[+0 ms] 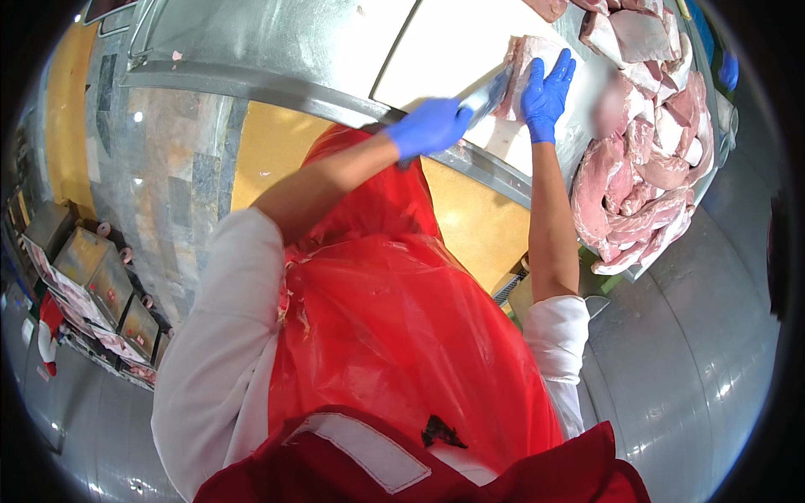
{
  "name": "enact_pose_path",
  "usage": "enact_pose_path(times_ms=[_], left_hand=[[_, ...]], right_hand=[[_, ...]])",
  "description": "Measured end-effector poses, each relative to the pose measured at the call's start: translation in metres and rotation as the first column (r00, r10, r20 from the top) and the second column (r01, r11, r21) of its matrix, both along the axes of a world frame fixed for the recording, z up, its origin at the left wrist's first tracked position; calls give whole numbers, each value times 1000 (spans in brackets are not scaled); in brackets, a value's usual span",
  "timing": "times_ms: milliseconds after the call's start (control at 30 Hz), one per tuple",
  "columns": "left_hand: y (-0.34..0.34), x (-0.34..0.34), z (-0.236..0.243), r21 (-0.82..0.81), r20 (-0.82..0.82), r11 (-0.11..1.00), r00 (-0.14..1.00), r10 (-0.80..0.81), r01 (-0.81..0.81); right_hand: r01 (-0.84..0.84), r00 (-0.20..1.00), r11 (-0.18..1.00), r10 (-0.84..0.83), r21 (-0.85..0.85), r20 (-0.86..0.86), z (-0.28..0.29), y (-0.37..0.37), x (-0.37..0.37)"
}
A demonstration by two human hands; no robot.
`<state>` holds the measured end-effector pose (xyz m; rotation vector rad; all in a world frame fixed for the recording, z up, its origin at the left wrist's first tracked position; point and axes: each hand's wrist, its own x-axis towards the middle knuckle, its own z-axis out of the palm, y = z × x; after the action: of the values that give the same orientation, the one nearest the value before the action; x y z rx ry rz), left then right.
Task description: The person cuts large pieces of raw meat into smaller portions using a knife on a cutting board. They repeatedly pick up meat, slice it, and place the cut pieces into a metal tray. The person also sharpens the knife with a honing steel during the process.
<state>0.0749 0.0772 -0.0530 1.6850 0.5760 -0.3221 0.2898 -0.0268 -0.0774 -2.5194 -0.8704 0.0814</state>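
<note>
My left hand (pixel 429 127), in a blue glove, is closed around the handle of a knife (pixel 489 95). The blade, blurred by motion, lies against the left side of a pale pink piece of meat (pixel 518 65) on a white cutting board (pixel 453 52). My right hand (pixel 547 96), also gloved in blue, rests flat on the meat's right side, fingers stretched and thumb apart. The meat's underside and the blade's edge are hidden.
A large heap of pink meat cuts (pixel 641 184) is piled to the right of the board. Another piece of meat (pixel 549 7) shows at the board's far edge. The steel table (pixel 226 50) extends left. A blue-gloved hand (pixel 729 70) of another person is at far right. Metal bins (pixel 88 256) stand lower left.
</note>
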Motion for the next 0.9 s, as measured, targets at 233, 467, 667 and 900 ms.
enact_pose_path(times_ms=[233,467,667,900], left_hand=[[-27,46,-3,59,83,982,981,174,-179],[-75,-7,-4,-39,-21,976,977,212,-213],[-96,48,-16,-71,-31,920,923,383,-385],[-149,8,-18,-11,64,886,884,463,-463]], right_hand=[[45,998,998,-44,39,-36,-6,1,6],[3,997,1000,-2,9,-76,-3,1,-2],[-14,995,999,19,48,-102,-7,-8,7],[-85,987,994,94,73,-130,-5,-11,9]])
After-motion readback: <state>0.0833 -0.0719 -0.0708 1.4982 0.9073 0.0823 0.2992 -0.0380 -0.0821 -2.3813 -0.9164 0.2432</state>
